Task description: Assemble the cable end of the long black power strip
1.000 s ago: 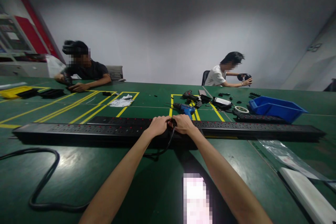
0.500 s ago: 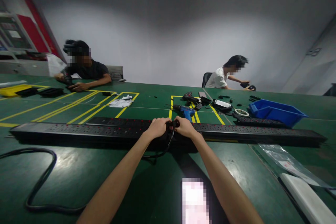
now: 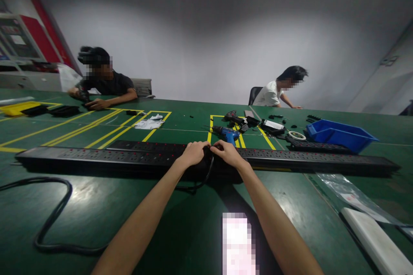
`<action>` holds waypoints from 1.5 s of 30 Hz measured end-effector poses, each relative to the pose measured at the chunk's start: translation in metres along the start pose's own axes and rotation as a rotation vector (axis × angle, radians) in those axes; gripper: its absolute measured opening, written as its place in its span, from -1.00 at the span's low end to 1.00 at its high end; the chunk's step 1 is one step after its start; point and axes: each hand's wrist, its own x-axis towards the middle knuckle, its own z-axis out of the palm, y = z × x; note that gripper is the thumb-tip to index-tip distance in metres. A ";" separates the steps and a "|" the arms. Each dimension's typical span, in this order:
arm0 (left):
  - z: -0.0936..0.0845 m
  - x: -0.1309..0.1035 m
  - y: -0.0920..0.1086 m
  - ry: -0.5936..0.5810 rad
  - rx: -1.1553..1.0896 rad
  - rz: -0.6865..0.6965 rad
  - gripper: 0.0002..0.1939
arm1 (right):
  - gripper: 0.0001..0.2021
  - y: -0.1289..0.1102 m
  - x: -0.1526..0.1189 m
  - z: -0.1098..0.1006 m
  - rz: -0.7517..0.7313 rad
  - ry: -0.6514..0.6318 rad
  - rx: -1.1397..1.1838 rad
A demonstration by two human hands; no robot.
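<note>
My left hand (image 3: 193,154) and my right hand (image 3: 227,153) meet over the middle of a long black power strip (image 3: 97,157). Pinched between their fingertips is the upper end of a black cable (image 3: 211,168), largely covered by the fingers. From there the cable hangs down in front of the strip and bends left toward the tabletop. Both hands are closed. A second black power strip (image 3: 145,146) lies just behind the first one. Beyond my right hand rests a blue cordless drill (image 3: 226,134).
Loose thick cable (image 3: 53,219) curves across the left of the green table (image 3: 155,232). A lit phone (image 3: 238,245) lies between my forearms. At right are a blue bin (image 3: 342,137), a plastic bag (image 3: 351,197) and a white slab (image 3: 374,238). Two people sit across the table.
My hands have drawn slightly closer together, and the dark piece between them shows less. The person at far right no longer shows the dark object in hand; that hand lies on the table.
</note>
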 end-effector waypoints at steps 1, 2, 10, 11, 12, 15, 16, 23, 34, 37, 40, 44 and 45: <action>0.000 0.000 0.000 -0.001 0.000 -0.001 -0.48 | -0.60 0.001 0.000 0.000 -0.002 0.000 0.005; 0.000 0.000 0.000 -0.002 0.001 -0.001 -0.48 | -0.61 0.001 0.000 0.000 -0.005 -0.002 0.012; -0.003 0.000 0.001 -0.010 0.018 -0.013 -0.47 | -0.77 0.008 -0.003 -0.005 -0.090 -0.057 -0.042; -0.002 0.000 0.001 -0.011 0.019 -0.011 -0.47 | -0.73 0.006 -0.003 -0.005 -0.100 -0.063 -0.096; -0.002 0.001 0.001 -0.013 0.018 -0.009 -0.48 | -0.69 0.004 -0.004 -0.005 -0.111 -0.063 -0.158; 0.000 0.002 0.000 -0.019 0.023 -0.014 -0.48 | -0.63 -0.007 0.000 -0.003 -0.129 -0.046 -0.384; 0.000 0.002 0.000 -0.024 0.031 -0.020 -0.48 | -0.62 -0.012 0.002 -0.003 -0.124 -0.054 -0.470; 0.000 0.002 0.001 -0.043 0.067 -0.039 -0.51 | -0.57 -0.028 0.016 -0.002 -0.090 -0.185 -0.797; -0.006 -0.001 0.003 -0.041 0.006 -0.043 -0.53 | -0.72 -0.022 0.012 0.000 -0.042 -0.083 -0.647; -0.004 0.000 0.002 -0.034 0.008 -0.033 -0.52 | -0.72 -0.017 0.004 -0.002 -0.073 -0.095 -0.576; -0.001 0.001 0.000 -0.022 0.005 -0.021 -0.51 | -0.72 -0.010 -0.004 -0.006 -0.184 -0.107 -0.437; 0.001 0.002 0.000 -0.016 0.004 -0.022 -0.52 | -0.53 -0.002 -0.003 -0.008 -0.127 -0.083 -0.171; 0.001 0.002 0.000 -0.015 0.007 -0.024 -0.52 | -0.48 -0.001 -0.002 -0.007 -0.095 -0.075 -0.131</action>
